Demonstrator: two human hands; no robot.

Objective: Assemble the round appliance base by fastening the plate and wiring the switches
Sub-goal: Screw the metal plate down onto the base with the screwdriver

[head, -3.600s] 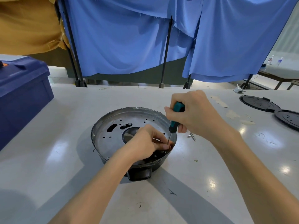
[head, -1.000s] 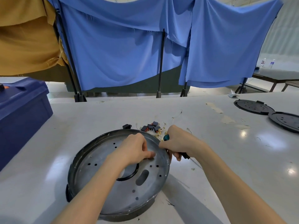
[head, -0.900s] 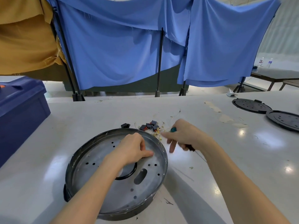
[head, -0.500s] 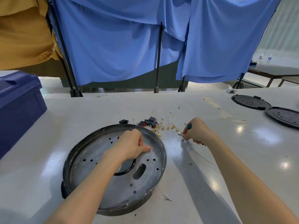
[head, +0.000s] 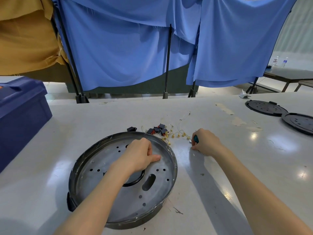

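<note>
One blue bin (head: 22, 116) sits far left on the table (head: 101, 119). Next is the round base (head: 135, 223), with the left hand (head: 140, 156) resting on its plate (head: 157, 192), fingers curled under, can't tell if they hold anything. Switches (head: 157, 130) and loose wires (head: 176, 134) lie just past the rim. The right hand (head: 206, 143) grips the teal screwdriver (head: 196, 139); two black lids (head: 264, 108) are far right.

Right hand (head: 205, 141) (screwdriver (head: 196, 139) in fist) off base (head: 132, 224), beside wires (head: 177, 134).

One base (head: 157, 192) under the left hand (head: 138, 156), five switches (head: 157, 130) beyond its fingers (head: 149, 148), one screwdriver (head: 196, 139) in the right hand (head: 205, 143), two black discs (head: 265, 108) farther right.
</note>
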